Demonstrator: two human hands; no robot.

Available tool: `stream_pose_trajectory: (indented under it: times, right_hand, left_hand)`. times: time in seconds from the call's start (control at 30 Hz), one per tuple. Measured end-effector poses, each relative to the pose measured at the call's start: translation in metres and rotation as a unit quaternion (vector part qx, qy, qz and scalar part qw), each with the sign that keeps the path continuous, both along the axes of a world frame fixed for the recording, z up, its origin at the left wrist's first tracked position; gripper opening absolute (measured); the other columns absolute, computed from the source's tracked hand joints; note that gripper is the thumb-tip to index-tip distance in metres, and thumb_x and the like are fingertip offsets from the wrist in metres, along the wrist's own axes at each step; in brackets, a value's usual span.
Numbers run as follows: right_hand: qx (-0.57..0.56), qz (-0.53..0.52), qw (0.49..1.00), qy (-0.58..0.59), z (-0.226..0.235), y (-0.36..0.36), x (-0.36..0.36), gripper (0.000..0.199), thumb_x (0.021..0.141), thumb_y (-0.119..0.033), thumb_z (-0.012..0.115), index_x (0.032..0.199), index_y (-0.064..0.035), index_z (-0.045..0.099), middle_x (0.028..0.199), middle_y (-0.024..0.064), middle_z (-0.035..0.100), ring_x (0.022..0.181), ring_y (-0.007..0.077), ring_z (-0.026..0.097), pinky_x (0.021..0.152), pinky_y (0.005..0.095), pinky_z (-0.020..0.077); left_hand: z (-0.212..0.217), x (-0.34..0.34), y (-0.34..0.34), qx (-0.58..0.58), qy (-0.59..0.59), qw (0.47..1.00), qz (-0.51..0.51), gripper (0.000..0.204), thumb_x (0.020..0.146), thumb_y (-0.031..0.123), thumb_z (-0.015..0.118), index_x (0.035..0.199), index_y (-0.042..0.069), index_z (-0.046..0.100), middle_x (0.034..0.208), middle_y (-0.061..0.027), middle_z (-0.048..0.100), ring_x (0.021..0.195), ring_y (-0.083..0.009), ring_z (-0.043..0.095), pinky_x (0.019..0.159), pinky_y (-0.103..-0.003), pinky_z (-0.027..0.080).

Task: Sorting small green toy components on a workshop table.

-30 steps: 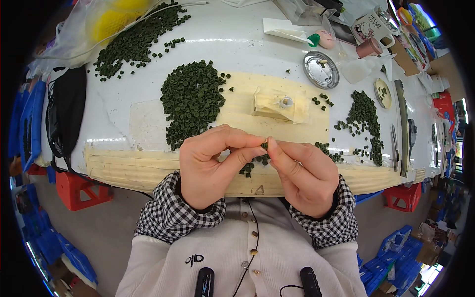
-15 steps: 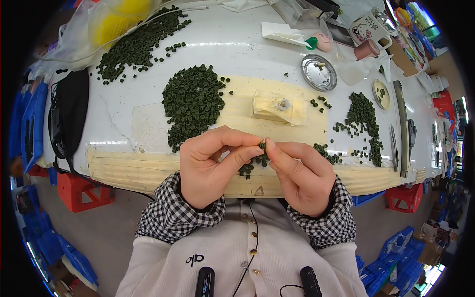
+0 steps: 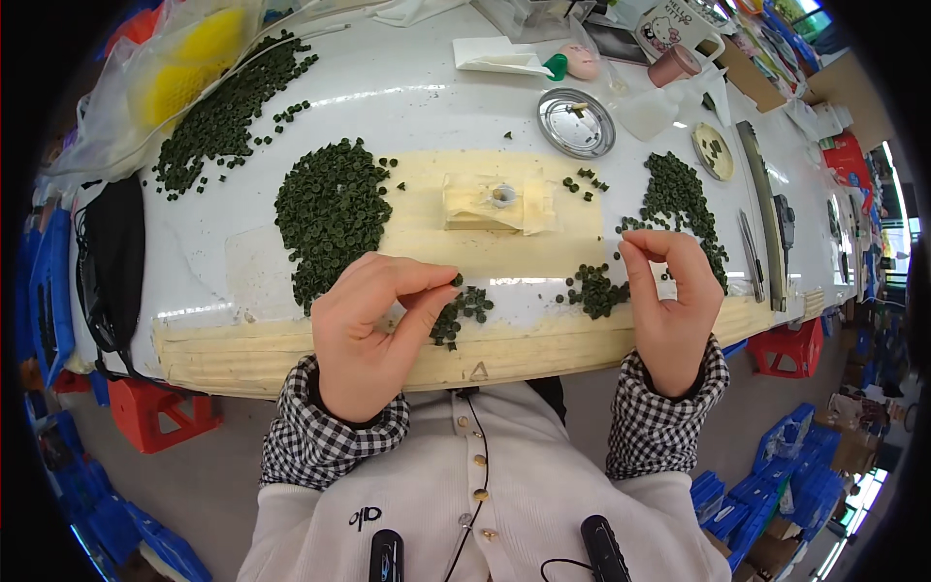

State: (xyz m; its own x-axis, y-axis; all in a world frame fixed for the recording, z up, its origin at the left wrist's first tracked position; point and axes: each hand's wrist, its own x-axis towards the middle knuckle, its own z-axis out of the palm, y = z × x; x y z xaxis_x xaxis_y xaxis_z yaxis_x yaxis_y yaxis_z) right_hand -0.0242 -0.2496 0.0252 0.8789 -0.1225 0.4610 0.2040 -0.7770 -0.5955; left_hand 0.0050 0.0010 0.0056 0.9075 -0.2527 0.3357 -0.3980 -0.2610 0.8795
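Note:
My left hand pinches a small dark green round part between thumb and forefinger. Below those fingertips lies a little cluster of the same parts near the table's front edge. My right hand is raised to the right, its thumb and forefinger slightly apart with nothing visible between them. Close to it are a small pile and a longer heap of green parts. A large heap spreads beyond my left hand. Between the hands, farther back, stands a block wrapped in cream tape with a grey round piece on top.
Another green heap lies far left beside a clear bag with yellow contents. A round metal lid, a shallow dish, tweezers and a long metal bar occupy the right. A black bag rests at the left edge.
My hands were together at the fingertips over the small part. Now they are apart: the right has moved off to the right, while the left keeps a part. The view has shifted slightly.

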Motion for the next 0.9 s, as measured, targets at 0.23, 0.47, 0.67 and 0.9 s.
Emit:
stream_pose_trajectory:
  times: [0.23, 0.47, 0.67, 0.9]
  right_hand:
    - [-0.152, 0.011, 0.988, 0.039, -0.006, -0.017, -0.001, 0.011, 0.074, 0.000, 0.071, 0.084, -0.0001, 0.066, 0.077, 0.0094, 0.061, 0.075, 0.0274, 0.055, 0.068, 0.0353, 0.0454]
    - [-0.157, 0.006, 0.986, 0.053, -0.010, -0.014, 0.001, 0.010, 0.074, 0.001, 0.070, 0.080, -0.0001, 0.062, 0.076, 0.0092, 0.059, 0.075, 0.0270, 0.055, 0.068, 0.0366, 0.0441]
    - [-0.039, 0.004, 0.996, 0.075, -0.006, -0.007, -0.006, 0.008, 0.083, 0.002, 0.065, 0.086, 0.0028, 0.057, 0.076, 0.0113, 0.061, 0.068, 0.0202, 0.060, 0.065, 0.0275, 0.0475]
    - [0.099, 0.040, 0.993, 0.043, -0.003, 0.018, -0.020, 0.013, 0.082, 0.008, 0.065, 0.094, 0.0044, 0.066, 0.081, 0.0094, 0.066, 0.071, 0.0150, 0.061, 0.069, 0.0247, 0.0482]
  left_hand:
    - [0.003, -0.002, 0.005, 0.115, -0.054, 0.992, -0.006, 0.020, 0.076, -0.008, 0.068, 0.095, 0.000, 0.069, 0.084, -0.0096, 0.067, 0.073, -0.0207, 0.058, 0.063, -0.027, 0.047]
    - [0.009, 0.004, 0.038, 0.176, -0.079, 0.974, 0.118, 0.017, 0.077, -0.006, 0.068, 0.093, 0.001, 0.068, 0.084, -0.0077, 0.063, 0.072, -0.0185, 0.056, 0.062, -0.028, 0.044]
    - [0.004, 0.003, 0.038, 0.265, -0.106, 0.952, 0.111, 0.013, 0.073, 0.000, 0.072, 0.085, 0.002, 0.066, 0.079, -0.0077, 0.055, 0.076, -0.0248, 0.051, 0.066, -0.034, 0.042]
    - [0.002, 0.006, 0.034, 0.292, -0.124, 0.941, 0.116, 0.012, 0.074, -0.001, 0.071, 0.083, 0.001, 0.063, 0.081, -0.0073, 0.055, 0.075, -0.0242, 0.050, 0.065, -0.033, 0.042]
